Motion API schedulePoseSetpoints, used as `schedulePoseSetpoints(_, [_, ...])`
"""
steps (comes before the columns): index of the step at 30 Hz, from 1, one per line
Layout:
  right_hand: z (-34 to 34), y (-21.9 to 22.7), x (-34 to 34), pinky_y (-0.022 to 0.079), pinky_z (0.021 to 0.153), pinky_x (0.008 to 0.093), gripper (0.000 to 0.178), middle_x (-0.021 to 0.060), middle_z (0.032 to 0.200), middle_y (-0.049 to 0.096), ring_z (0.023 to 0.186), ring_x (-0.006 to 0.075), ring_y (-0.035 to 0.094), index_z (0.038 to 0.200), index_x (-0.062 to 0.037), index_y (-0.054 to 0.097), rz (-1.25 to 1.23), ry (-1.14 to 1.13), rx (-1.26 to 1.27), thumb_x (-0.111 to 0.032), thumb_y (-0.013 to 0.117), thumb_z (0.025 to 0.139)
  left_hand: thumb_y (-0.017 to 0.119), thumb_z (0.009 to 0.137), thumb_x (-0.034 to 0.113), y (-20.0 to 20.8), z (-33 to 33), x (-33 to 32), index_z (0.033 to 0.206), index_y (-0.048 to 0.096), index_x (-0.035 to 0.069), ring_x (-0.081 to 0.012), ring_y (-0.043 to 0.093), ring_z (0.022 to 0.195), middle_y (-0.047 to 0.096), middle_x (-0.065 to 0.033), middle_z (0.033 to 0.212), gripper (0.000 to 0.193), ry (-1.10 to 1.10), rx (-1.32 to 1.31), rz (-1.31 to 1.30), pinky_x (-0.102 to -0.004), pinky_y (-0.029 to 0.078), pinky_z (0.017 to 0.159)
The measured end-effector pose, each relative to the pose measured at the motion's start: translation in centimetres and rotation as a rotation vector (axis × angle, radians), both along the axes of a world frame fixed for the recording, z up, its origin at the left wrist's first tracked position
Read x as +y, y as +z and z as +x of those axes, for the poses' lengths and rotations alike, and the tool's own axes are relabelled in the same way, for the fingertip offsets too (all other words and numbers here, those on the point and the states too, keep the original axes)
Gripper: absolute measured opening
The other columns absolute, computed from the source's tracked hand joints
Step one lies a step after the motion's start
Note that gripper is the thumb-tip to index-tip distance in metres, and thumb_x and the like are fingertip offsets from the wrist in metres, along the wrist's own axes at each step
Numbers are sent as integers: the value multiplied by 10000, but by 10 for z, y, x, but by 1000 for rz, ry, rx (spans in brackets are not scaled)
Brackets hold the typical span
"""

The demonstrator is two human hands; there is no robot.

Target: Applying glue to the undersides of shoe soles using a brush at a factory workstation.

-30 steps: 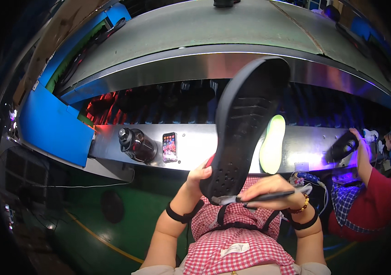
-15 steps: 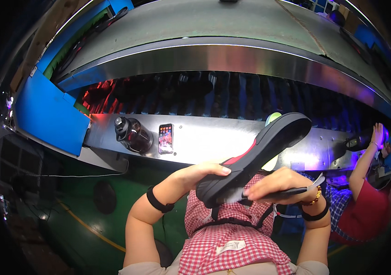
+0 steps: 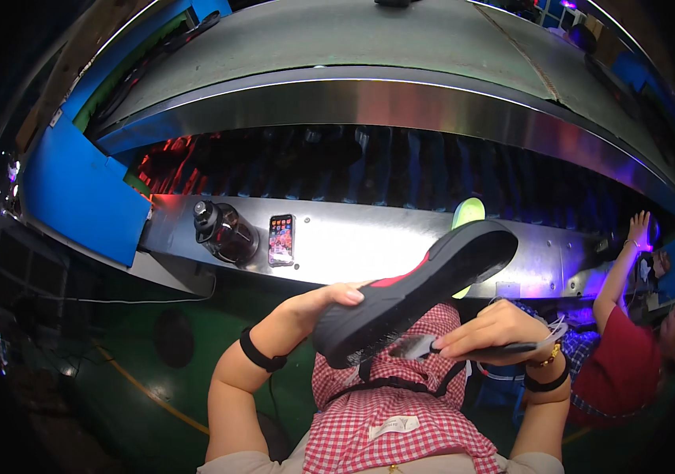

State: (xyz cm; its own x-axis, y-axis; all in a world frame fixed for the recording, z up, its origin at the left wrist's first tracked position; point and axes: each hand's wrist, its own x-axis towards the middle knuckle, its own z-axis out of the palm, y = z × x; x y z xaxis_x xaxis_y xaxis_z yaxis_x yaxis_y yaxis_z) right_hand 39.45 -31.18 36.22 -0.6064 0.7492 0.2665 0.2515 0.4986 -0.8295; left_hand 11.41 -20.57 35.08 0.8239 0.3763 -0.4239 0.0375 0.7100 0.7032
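Observation:
My left hand (image 3: 326, 304) grips the heel end of a black shoe (image 3: 416, 288) with a red patch on its upper side, held tilted over my lap with the toe up and to the right. My right hand (image 3: 494, 330) is closed around the dark handle of a brush (image 3: 412, 347). The brush's pale, flat head sits just below and right of the shoe's heel, seemingly a little apart from it. Clear plastic sticks out at the handle's far end. My left fingers behind the shoe are hidden.
A metal ledge (image 3: 353, 249) carries a dark bottle (image 3: 227, 233), a phone (image 3: 281, 239) and a yellow-green piece (image 3: 469, 211) partly behind the shoe. Beyond lies a grey conveyor belt (image 3: 353, 35). At the right, a person in red (image 3: 622, 363) reaches toward the ledge.
The shoe has come down and left, its toe dipping lower. The brush has moved from against the heel to a small distance right of it.

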Motion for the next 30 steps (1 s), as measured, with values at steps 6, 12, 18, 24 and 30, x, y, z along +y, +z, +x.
schedulePoseSetpoints(6, [2,1,-7,527,636,268,239,125,1023,708,848,232,710,1001,-77,715,72,-49,-167,-56,719,763,500,837,325,19,-13,-17,1312,504,-37,-219,578,1102,584,-167,1251,597,174,110,72,-297,407,994])
schedulePoseSetpoints(12, [-1,6,-6,492,556,263,211,113,1033,710,789,203,713,997,-79,715,187,-166,36,-55,695,788,580,882,338,-29,-31,-7,1233,545,-46,-173,611,1000,628,-138,1152,522,368,-25,-299,-250,445,924])
schedulePoseSetpoints(18, [4,0,-9,560,740,294,220,153,1028,703,860,266,712,977,-60,713,77,-102,-6,-9,703,763,572,889,340,-45,-43,-7,1219,549,-60,-184,616,992,635,-141,1141,519,426,-47,-340,-263,453,923])
schedulePoseSetpoints(24, [7,-18,-8,560,786,337,224,171,1021,700,932,283,698,961,-27,710,-47,-213,84,22,721,743,561,873,347,-41,-48,-5,1242,538,-38,-210,612,1006,612,-163,1185,533,372,-102,-312,-303,454,936])
schedulePoseSetpoints(30, [17,-28,-6,547,842,323,229,161,1020,702,955,267,692,982,-12,699,12,-458,143,33,715,758,516,863,319,-57,-50,-8,1277,499,-29,-243,575,1084,577,-169,1245,540,464,-23,-278,-330,412,995])
